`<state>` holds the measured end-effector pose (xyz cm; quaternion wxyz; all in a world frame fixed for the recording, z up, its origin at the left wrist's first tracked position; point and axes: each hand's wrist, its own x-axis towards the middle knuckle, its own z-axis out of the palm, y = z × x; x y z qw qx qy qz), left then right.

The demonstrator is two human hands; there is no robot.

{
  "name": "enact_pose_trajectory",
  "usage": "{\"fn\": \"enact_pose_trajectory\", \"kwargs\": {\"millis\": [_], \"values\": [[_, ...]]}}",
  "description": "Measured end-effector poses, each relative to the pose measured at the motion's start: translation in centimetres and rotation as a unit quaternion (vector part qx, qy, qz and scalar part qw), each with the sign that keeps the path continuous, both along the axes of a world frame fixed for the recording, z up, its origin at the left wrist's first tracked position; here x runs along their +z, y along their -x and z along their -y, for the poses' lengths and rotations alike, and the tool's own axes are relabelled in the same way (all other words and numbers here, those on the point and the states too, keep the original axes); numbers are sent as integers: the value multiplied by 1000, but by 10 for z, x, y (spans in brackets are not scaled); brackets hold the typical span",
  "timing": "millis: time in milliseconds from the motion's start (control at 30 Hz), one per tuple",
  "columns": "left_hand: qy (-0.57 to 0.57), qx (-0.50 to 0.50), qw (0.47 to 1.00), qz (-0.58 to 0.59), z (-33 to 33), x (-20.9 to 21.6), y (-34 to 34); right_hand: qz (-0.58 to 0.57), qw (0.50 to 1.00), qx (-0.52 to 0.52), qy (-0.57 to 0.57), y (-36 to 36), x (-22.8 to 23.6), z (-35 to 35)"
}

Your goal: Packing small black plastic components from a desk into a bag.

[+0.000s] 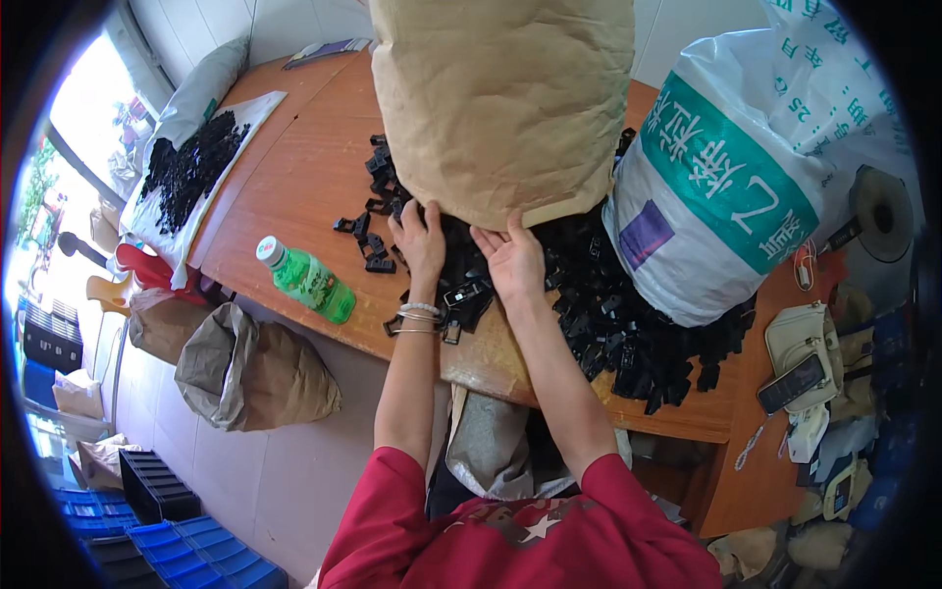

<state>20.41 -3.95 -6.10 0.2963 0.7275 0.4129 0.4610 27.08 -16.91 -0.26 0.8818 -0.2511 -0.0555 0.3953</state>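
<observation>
A large tan paper sack (500,108) stands tall in front of me, its lower seam just above heaps of small black plastic parts (628,324). My left hand (420,240), with bracelets on the wrist, grips the sack's lower left corner, fingertips up against the paper. Palm turned up, my right hand (515,263) holds the bottom seam, with the thumb on the near face and the fingers at the edge. Black parts lie around both wrists on the wooden table (285,187). What the sack contains is hidden.
A green-capped bottle (306,280) stands near the table's left front edge. At right leans a white-and-green woven sack (716,187). A white sack with black parts (196,167) lies far left. Paper bags (260,368) and blue crates (201,550) are on the floor; a phone (791,383) rests right.
</observation>
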Motion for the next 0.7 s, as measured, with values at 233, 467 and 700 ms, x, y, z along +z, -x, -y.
{"fn": "enact_pose_trajectory", "kwargs": {"millis": [233, 467, 700], "values": [[-54, 43, 998, -3, 52, 8, -7, 37, 998, -32, 25, -15, 15, 34], [-48, 37, 998, -3, 86, 10, -4, 51, 997, 4, 50, -35, 22, 59], [-54, -39, 997, 34, 53, 26, 47, 119, 986, 48, 106, -48, 20, 84]]}}
